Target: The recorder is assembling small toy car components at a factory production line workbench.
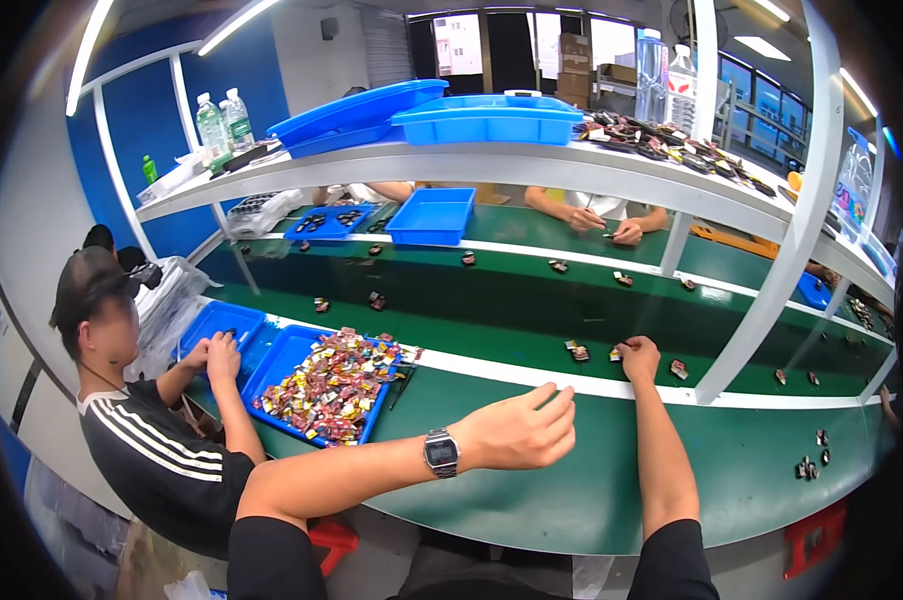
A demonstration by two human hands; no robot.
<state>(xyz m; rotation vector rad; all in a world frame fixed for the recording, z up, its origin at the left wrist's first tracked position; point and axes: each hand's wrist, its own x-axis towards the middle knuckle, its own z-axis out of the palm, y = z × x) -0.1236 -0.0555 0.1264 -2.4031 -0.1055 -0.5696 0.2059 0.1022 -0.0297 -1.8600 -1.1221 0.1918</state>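
— What are your fingers doing?

— My right hand (640,358) reaches out over the white strip onto the belt (492,330); its fingers are curled down on a small piece (617,353), touching it. I can't tell whether they grip it or only press on it. My left hand (517,432) hangs over the desk (572,490), fingers loosely together and holding nothing.

— How much looks done?

— Little, I'd judge. Another dark piece (578,351) lies just beside my right hand, one more (679,369) on its other side, and more are scattered farther along the belt. None sits in front of me on the desk except a few bits (810,462) far right.

— And the stock?

— The blue tray (272,372) to my left is heaped with small colourful pieces. A person (142,400) beside it works in a second tray.
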